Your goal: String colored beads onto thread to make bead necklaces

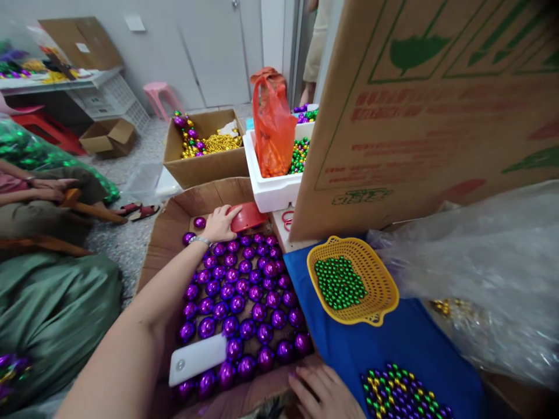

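My left hand [219, 224] reaches over an open cardboard box and grips the edge of a red plastic bowl [248, 217] at its far end, fingers over the rim. Shiny purple balls [242, 285] cover much of the box's bottom. Across the near balls lies a white flat bar [198, 359] with a round mark at one end. My right hand [325, 393] rests at the near edge of the box [159, 233], fingers stretched out and holding nothing; its wrist is out of view.
A yellow basket [379, 285] of green beads and loose mixed beads [399, 393] lie on blue cloth [349, 349] at right. A tall carton [419, 116] blocks the right side. Behind stand a white foam box [275, 195] and a carton [205, 169]. Another person [39, 215] sits at left.
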Available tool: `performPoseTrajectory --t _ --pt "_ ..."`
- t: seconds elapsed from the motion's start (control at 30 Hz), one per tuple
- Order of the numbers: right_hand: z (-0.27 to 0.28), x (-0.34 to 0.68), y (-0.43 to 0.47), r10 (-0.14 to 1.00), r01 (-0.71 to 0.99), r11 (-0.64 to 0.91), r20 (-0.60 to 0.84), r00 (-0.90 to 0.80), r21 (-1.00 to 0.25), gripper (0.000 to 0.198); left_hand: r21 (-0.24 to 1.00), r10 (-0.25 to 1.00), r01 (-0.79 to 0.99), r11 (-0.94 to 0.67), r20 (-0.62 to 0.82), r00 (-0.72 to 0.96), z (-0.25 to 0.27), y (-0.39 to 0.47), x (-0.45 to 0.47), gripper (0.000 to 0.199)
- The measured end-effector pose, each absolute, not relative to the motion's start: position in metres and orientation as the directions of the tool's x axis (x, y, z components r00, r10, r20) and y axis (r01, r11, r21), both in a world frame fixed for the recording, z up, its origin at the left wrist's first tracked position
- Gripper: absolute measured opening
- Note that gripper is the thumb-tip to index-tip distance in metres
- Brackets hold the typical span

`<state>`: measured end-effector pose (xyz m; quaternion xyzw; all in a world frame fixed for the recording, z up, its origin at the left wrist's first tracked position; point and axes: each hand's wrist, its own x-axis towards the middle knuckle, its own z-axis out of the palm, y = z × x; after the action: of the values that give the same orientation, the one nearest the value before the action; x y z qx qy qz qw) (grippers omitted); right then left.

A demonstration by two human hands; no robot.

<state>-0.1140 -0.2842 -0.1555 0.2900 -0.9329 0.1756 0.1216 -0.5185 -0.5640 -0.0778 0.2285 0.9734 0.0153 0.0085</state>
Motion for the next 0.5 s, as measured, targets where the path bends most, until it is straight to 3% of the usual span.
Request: performPoseTrajectory --t 0.23,0.5 --pt "-0.123 -0.119 -0.286 -0.502 -0.541 0.779 0.203 -0.841 -0.317 0.039 0.134 0.473 0.461 0.877 -0.083 -0.877 -0.054 -0.572 -0.503 0.094" --pt "-0.117 -0.119 -0.286 -0.517 -0.546 0.773 0.177 -0.837 -0.323 0.037 0.297 0.476 0.424 0.855 -0.127 -0.870 -0.054 -0.572 -0.493 0.088"
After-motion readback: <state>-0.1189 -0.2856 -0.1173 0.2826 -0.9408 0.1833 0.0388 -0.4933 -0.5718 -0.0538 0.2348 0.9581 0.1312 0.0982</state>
